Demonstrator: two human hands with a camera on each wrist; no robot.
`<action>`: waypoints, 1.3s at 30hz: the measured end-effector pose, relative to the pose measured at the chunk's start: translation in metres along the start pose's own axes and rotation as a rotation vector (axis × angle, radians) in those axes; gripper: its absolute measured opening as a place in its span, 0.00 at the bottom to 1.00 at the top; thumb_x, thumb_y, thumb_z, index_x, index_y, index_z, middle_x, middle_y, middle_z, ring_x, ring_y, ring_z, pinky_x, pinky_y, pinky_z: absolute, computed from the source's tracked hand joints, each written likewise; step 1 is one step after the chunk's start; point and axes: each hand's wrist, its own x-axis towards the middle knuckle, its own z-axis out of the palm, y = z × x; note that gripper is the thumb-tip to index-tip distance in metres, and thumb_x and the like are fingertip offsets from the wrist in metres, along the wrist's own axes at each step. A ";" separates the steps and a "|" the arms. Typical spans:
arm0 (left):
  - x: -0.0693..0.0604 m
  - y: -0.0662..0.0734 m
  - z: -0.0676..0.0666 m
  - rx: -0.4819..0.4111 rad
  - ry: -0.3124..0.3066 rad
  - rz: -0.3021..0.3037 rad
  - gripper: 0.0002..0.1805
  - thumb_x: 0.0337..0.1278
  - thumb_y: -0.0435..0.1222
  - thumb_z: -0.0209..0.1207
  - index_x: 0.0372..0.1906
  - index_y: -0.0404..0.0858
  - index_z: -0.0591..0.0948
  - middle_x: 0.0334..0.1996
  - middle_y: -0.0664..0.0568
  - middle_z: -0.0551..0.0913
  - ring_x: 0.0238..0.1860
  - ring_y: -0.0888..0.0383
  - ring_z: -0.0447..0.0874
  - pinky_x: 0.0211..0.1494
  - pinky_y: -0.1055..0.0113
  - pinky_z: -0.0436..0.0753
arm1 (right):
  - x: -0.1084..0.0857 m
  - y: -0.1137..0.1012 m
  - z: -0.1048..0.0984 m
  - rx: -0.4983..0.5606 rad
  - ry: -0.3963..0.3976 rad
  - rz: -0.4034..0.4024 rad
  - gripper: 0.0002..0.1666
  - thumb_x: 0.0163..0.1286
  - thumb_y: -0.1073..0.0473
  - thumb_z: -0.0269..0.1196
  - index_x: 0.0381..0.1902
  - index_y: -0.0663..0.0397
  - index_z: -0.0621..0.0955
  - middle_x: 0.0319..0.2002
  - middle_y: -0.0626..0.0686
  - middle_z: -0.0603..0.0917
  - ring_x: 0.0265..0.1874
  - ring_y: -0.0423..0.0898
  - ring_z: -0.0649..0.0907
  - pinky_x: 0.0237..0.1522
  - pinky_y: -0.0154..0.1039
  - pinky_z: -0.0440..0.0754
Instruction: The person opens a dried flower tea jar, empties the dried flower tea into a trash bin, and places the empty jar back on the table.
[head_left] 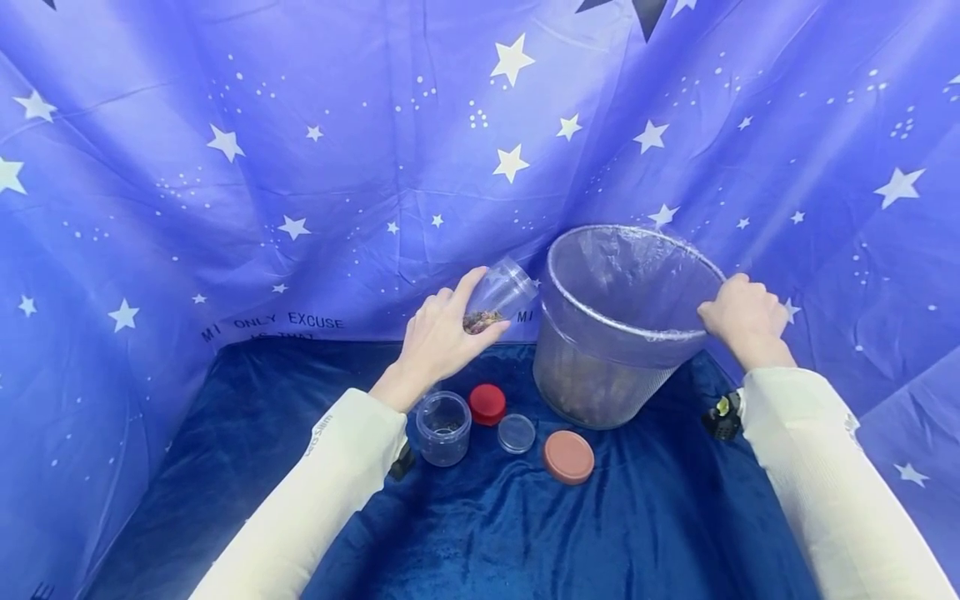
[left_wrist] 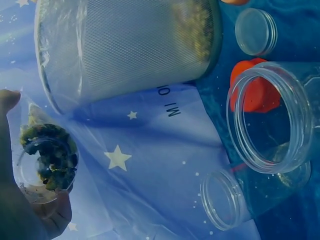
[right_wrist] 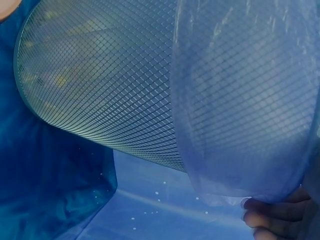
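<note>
My left hand (head_left: 442, 329) grips a clear plastic jar (head_left: 506, 287), tilted with its mouth toward the bin. Dark dried bits (left_wrist: 52, 157) lie inside the jar, and in the head view they sit at its lower end. On the right, my right hand (head_left: 750, 317) holds the rim of a mesh wastebasket (head_left: 615, 379) lined with a thin clear plastic bag (right_wrist: 240, 100). The wastebasket leans a little, and yellowish stuff (left_wrist: 195, 30) shows through its mesh near the bottom. The right fingers (right_wrist: 275, 220) curl over the bag's edge.
An open clear jar (head_left: 444, 429) stands below my left wrist; the left wrist view shows a second clear jar (left_wrist: 222, 200) beside it. A red lid (head_left: 487, 404), a clear lid (head_left: 516, 434) and a pink lid (head_left: 568, 457) lie on the dark blue cloth (head_left: 487, 533). A starry curtain (head_left: 360, 167) hangs behind.
</note>
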 end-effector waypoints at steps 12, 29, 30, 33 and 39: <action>0.015 0.022 0.005 -0.013 -0.044 -0.059 0.42 0.49 0.59 0.63 0.68 0.48 0.64 0.45 0.44 0.81 0.42 0.46 0.80 0.39 0.51 0.81 | -0.002 -0.009 0.003 0.023 0.000 0.004 0.38 0.65 0.51 0.51 0.56 0.86 0.64 0.49 0.86 0.72 0.48 0.80 0.75 0.42 0.66 0.76; 0.028 0.043 0.015 0.152 0.017 0.116 0.39 0.49 0.58 0.63 0.59 0.35 0.68 0.43 0.42 0.81 0.40 0.45 0.80 0.39 0.55 0.84 | -0.010 -0.008 0.003 0.059 0.021 0.042 0.37 0.67 0.53 0.51 0.57 0.87 0.63 0.51 0.86 0.70 0.51 0.81 0.73 0.49 0.68 0.74; 0.028 0.045 0.015 0.163 0.025 0.126 0.40 0.50 0.58 0.63 0.60 0.36 0.68 0.44 0.41 0.81 0.41 0.44 0.80 0.40 0.54 0.84 | -0.009 -0.007 0.003 0.057 0.024 0.038 0.37 0.67 0.53 0.51 0.57 0.87 0.63 0.51 0.86 0.70 0.51 0.81 0.73 0.49 0.68 0.74; 0.030 0.050 0.015 0.190 0.052 0.141 0.39 0.51 0.58 0.65 0.61 0.38 0.70 0.46 0.41 0.81 0.43 0.45 0.81 0.41 0.54 0.85 | -0.009 -0.007 0.003 0.058 0.027 0.032 0.37 0.67 0.53 0.52 0.57 0.87 0.63 0.51 0.86 0.71 0.51 0.81 0.73 0.48 0.68 0.74; 0.032 0.054 0.017 0.233 0.129 0.198 0.37 0.48 0.56 0.69 0.60 0.42 0.73 0.44 0.42 0.79 0.41 0.46 0.81 0.39 0.55 0.85 | -0.008 -0.008 0.005 0.053 0.030 0.032 0.37 0.67 0.53 0.52 0.57 0.87 0.64 0.50 0.85 0.71 0.50 0.81 0.74 0.47 0.68 0.74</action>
